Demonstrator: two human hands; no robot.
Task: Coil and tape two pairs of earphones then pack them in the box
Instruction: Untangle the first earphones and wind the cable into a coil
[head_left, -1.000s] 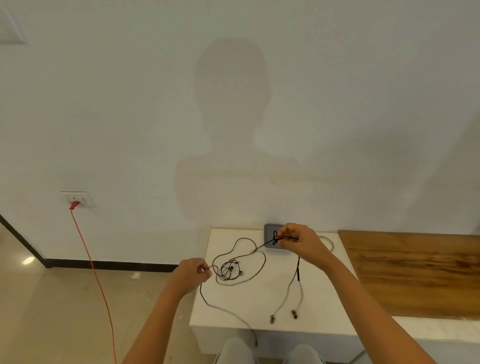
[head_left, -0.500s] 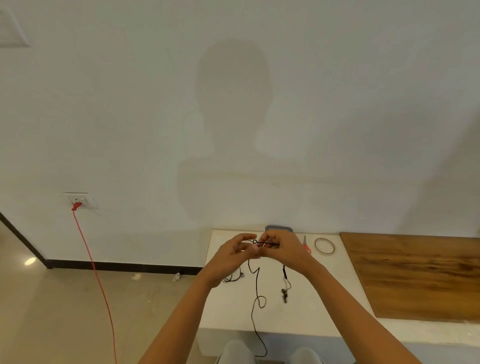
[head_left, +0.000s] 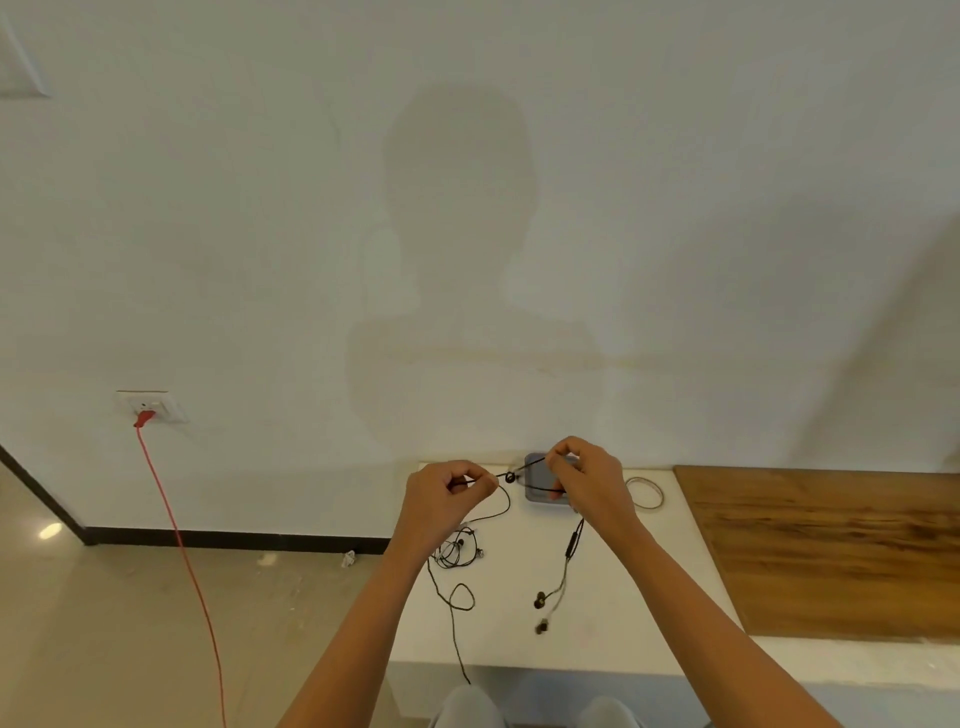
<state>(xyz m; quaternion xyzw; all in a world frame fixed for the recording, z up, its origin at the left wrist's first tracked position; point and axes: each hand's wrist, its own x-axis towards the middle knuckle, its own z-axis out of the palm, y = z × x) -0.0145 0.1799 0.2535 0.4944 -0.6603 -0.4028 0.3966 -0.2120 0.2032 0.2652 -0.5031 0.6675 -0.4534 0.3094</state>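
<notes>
Hands meet above the far end of the white table (head_left: 623, 597). The left hand (head_left: 447, 493) pinches a stretch of the black earphone cable (head_left: 573, 543) between thumb and curled fingers. The right hand (head_left: 587, 483) pinches the same cable just beside it, fingers curled, and a small loop of cable shows in the gap between the two. From the right hand the cable drops past an inline remote to two earbuds (head_left: 540, 601) over the middle of the table; whether they hang or touch the top I cannot tell. From the left hand the rest trails down, makes a small loop and runs off the table's near edge. The second pair of earphones (head_left: 457, 553) lies in a loose tangle on the table beneath the left wrist. The grey box (head_left: 540, 475) sits at the far edge against the wall, partly behind the right hand, with a roll of clear tape (head_left: 661, 493) near it to the right. A wooden board (head_left: 831, 551) covers the surface further right, and bare white tabletop lies between the earbuds and the board's edge.
</notes>
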